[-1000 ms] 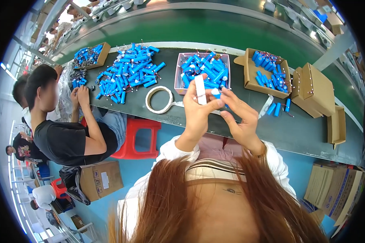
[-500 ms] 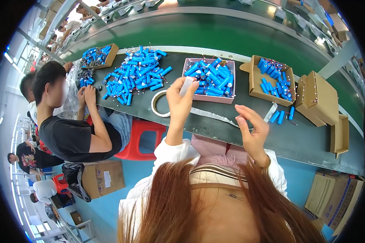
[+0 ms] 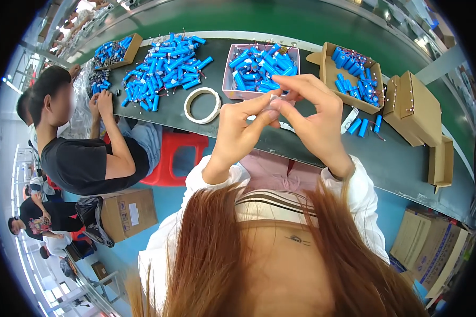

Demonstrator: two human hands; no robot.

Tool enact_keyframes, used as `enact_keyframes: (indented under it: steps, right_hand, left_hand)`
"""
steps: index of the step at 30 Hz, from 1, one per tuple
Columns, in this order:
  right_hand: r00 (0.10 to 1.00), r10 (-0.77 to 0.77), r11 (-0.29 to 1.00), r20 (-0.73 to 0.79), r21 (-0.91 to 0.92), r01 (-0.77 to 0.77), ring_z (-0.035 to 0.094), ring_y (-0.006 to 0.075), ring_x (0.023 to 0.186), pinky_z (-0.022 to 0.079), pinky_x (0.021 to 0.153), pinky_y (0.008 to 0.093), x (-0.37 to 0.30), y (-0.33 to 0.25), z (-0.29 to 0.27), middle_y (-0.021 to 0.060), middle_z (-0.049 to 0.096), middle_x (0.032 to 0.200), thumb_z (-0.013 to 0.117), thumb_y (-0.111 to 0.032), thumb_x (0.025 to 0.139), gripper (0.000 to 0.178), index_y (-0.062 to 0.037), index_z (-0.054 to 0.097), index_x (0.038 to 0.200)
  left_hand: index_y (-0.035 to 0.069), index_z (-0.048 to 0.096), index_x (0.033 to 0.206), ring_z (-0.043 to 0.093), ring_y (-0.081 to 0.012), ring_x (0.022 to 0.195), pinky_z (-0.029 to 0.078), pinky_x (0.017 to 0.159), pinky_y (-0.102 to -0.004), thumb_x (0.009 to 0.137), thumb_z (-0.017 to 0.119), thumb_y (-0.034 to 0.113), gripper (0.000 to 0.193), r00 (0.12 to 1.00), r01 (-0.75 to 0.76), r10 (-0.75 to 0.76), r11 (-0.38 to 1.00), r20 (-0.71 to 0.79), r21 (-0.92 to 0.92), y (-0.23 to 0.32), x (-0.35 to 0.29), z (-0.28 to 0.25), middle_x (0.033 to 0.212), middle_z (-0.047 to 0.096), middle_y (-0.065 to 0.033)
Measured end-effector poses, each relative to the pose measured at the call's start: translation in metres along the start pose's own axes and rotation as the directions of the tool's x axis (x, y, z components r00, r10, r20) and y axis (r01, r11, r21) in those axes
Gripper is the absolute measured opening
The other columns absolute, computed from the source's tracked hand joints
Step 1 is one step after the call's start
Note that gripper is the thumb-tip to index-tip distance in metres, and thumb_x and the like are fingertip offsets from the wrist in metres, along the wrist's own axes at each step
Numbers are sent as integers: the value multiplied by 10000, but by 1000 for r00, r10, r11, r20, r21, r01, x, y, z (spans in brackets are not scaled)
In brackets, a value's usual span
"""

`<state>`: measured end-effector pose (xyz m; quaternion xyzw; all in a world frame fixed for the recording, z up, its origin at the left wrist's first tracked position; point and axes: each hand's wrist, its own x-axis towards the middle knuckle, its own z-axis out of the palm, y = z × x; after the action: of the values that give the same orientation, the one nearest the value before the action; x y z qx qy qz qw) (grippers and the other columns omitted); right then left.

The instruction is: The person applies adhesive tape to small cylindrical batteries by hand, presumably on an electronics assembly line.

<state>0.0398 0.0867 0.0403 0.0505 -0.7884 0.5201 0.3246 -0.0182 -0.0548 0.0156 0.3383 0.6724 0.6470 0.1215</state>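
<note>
In front of my chest, over the table's near edge, my two hands meet at the fingertips. My left hand [image 3: 239,126] pinches a small white piece [image 3: 273,99] that looks like tape. The thumb and fingers of my right hand [image 3: 318,119] close on that same piece from the other side. Fingers cover most of it. Just beyond the hands stands a pink box [image 3: 235,95] filled with blue cylindrical battery cells [image 3: 259,66]. A roll of white tape [image 3: 191,110] lies flat to the left of my left hand.
Loose blue cells [image 3: 164,68] are heaped at the left. Two cardboard trays [image 3: 349,100] [image 3: 130,52] hold more cells. Several cells [image 3: 363,128] and a white strip [image 3: 349,121] lie at right, beside cardboard boxes [image 3: 415,108]. A co-worker [image 3: 84,158] sits at left near a red stool [image 3: 169,164].
My right hand has moved left and up to join my left hand at the white piece. Between the hands, the piece is now mostly covered. The whole view has shifted slightly.
</note>
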Motion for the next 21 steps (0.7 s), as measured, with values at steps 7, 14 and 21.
enact_keyframes:
  steps: [7,14,21]
  right_hand:
    - [967,254,941,18,225,-251,579,106,703,476,652,229,-11,1,3,54,604,797,634,27,729,313,13,601,1040]
    - [972,234,895,10,388,-219,583,122,675,486,627,222,-18,-3,0,74,591,760,588,72,766,286,64,560,1051]
    - [971,240,887,-19,411,-211,552,86,679,442,607,179,-33,-6,-9,54,586,783,620,58,752,253,61,575,1001]
  left_hand:
    - [4,578,1110,650,-150,728,510,629,-252,794,577,-18,316,986,-164,168,968,-10,189,6,0,8,891,666,-123]
    - [-2,564,1132,627,-117,738,501,648,-236,789,595,6,344,999,-34,33,999,-26,-23,3,-3,13,827,664,-115]
    - [-1,531,1178,597,-94,738,482,695,-232,740,661,15,457,995,99,-100,976,7,-193,17,-3,7,804,660,-85]
